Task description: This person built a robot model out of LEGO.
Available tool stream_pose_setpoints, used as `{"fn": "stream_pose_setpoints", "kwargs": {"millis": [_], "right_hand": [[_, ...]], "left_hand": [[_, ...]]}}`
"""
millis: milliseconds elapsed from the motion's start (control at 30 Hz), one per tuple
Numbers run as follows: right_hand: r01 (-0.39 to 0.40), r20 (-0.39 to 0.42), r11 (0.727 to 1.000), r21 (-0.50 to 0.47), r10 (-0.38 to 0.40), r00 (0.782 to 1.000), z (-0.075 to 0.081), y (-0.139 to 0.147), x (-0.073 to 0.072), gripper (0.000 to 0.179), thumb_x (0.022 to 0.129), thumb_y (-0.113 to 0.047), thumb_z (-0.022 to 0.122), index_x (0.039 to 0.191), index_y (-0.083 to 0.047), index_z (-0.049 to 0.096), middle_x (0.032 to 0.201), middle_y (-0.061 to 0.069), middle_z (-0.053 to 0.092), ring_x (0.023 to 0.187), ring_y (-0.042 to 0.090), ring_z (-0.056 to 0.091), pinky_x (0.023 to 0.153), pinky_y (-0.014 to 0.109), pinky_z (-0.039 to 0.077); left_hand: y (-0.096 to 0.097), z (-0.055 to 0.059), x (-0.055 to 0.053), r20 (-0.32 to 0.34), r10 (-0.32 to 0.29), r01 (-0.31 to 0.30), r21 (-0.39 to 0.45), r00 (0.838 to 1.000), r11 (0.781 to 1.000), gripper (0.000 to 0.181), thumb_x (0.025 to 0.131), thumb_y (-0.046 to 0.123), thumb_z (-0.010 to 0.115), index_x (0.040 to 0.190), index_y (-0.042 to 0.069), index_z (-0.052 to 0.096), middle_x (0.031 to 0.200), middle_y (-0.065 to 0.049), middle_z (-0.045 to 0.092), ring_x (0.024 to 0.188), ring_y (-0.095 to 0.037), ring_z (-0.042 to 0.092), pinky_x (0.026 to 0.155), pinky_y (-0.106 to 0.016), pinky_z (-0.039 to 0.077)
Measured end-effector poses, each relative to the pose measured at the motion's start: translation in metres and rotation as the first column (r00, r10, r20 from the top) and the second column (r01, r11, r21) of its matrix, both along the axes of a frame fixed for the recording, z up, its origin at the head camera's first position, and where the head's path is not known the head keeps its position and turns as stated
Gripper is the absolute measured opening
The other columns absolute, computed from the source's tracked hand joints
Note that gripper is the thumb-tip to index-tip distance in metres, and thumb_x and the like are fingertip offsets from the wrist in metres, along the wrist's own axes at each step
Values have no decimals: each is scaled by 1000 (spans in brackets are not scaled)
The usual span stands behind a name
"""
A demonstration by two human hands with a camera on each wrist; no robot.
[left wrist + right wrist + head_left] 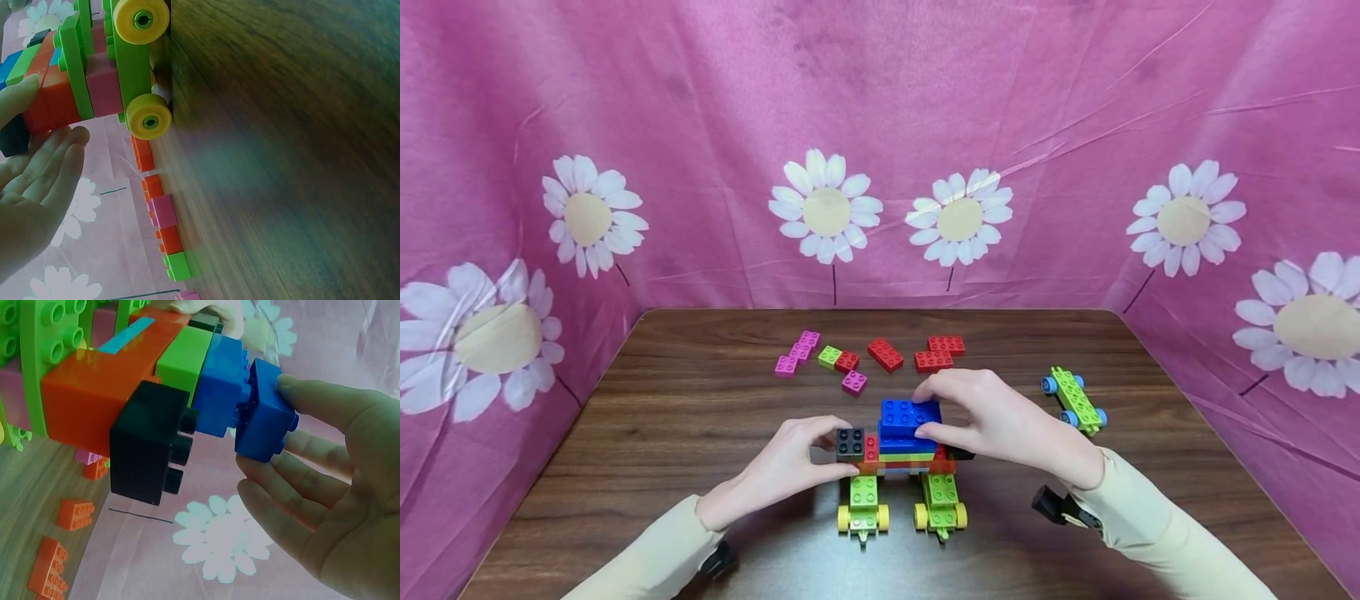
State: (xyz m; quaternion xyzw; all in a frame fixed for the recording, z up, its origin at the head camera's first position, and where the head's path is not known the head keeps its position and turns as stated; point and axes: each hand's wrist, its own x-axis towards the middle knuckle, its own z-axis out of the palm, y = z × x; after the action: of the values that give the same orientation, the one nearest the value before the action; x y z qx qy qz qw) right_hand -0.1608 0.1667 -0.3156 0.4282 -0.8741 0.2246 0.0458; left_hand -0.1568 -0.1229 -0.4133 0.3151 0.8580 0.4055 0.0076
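A model of toy building bricks stands on two lime green wheeled bases, a left one [863, 498] and a right one [942, 498], with yellow wheels [149, 117]. My left hand [786, 457] grips the model's left end beside a black brick [850, 444], its thumb against a red brick [61, 97]. Above the middle, my right hand [1000, 421] pinches a blue brick [265, 415] between thumb and fingers. That brick sits tilted over a lower blue brick [215, 387], with a gap at one side. Another black brick [147, 447] juts from the right end.
Behind the model lie pink bricks [801, 348], a lime brick [830, 357] beside a small red one [847, 361], a single pink brick [853, 382] and larger red bricks [885, 354]. At the right is a lime base [1075, 400] with blue wheels. Pink flowered cloth [880, 100] surrounds the wooden table [700, 400].
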Motion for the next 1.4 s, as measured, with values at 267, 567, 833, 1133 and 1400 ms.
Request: {"fn": "stream_pose_setpoints", "kwargs": {"millis": [267,567,833,1133,1400], "right_hand": [[-21,9,1000,12,21,1000,-2,-2,1,32,87,-30,77,112,-14,66,106,-3,72,95,7,67,79,23,58],[-29,15,999,33,28,999,-4,-4,1,31,89,-32,74,113,-15,66,106,-4,71,94,6,66,79,22,58],[-57,-1,998,35,57,998,-4,-4,2,34,91,-31,73,118,-12,68,109,-3,70,92,4,64,76,18,56],[-78,-15,997,19,78,997,-2,-5,0,34,87,-28,77,115,-11,71,104,-2,70,87,4,64,72,14,55],[-68,-32,998,3,69,997,-5,-8,0,30,84,-27,80,109,-11,73,100,-3,67,83,3,59,68,14,52]], "left_hand": [[0,0,0,5,1,0,-7,1000,1000,39,82,30,81,113,11,68,102,1,74,85,-5,67,81,-27,59],[1,0,0,7,0,0,-3,1000,1000,39,82,30,81,113,11,68,102,1,74,86,-5,67,81,-27,59],[1,1,0,-2,4,-4,-13,1000,1000,39,81,29,82,113,11,68,103,0,74,85,-5,67,81,-28,59],[1,2,0,8,7,-7,-12,1000,1000,39,81,28,82,114,11,68,102,0,75,86,-6,68,81,-29,60],[1,2,0,13,0,0,-10,1000,1000,39,82,28,82,114,11,68,103,0,74,86,-6,67,81,-28,59]]}}
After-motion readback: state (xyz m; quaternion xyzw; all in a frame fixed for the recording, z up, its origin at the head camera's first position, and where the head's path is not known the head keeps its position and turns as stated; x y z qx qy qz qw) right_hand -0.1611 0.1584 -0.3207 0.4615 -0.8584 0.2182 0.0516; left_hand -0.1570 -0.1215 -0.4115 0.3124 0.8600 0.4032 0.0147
